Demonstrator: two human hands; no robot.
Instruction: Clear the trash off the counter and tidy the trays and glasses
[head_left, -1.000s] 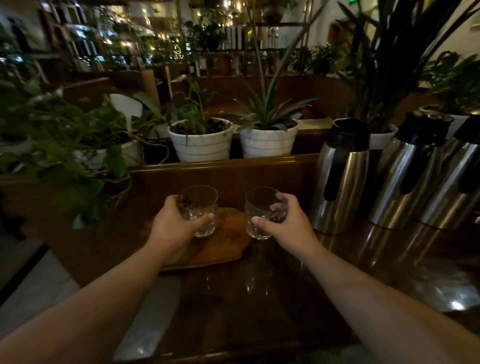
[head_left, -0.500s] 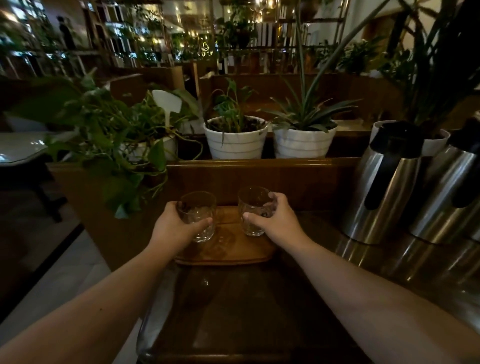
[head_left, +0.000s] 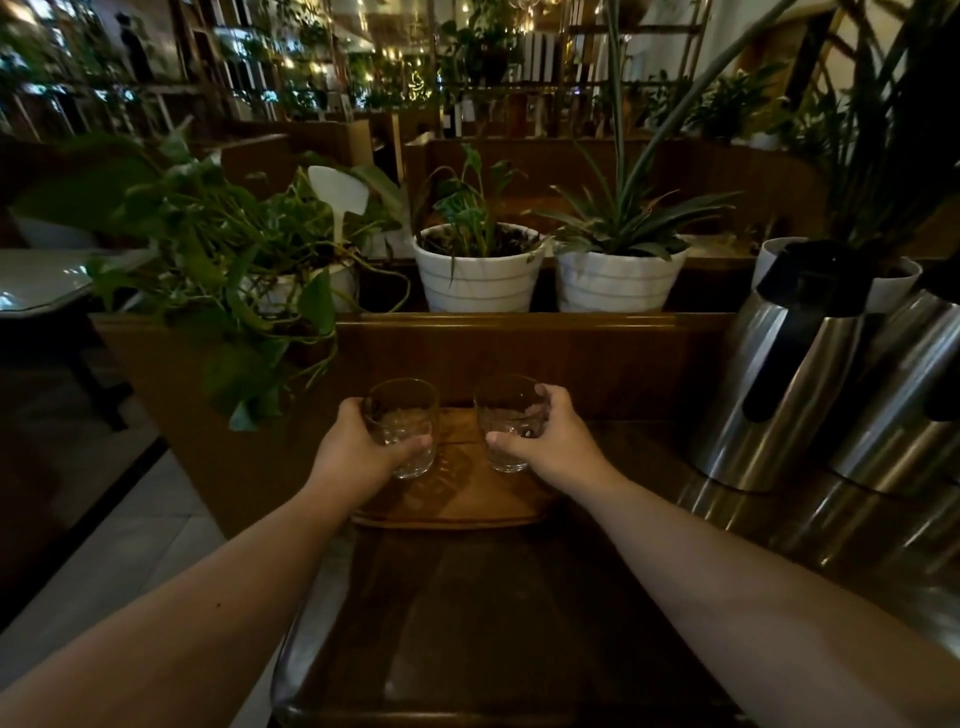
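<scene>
Two clear tumblers stand upright over a small wooden tray (head_left: 457, 501) at the far end of the dark counter. My left hand (head_left: 358, 449) wraps around the left glass (head_left: 401, 421). My right hand (head_left: 553, 441) grips the right glass (head_left: 506, 415) from its right side. Both glasses look empty. Their bases sit at or just above the tray; contact is hard to tell in the dim light.
Two steel thermos jugs (head_left: 779, 374) with black lids stand close on the right. A wooden ledge (head_left: 519, 332) behind the tray carries white plant pots (head_left: 475, 278). A trailing plant (head_left: 223, 270) hangs over the left. The counter's glossy top (head_left: 467, 623) stretches toward me.
Both hands have carried the glasses left, from the tray's right edge to over its middle. The view has swung left, and the jugs now sit further right.
</scene>
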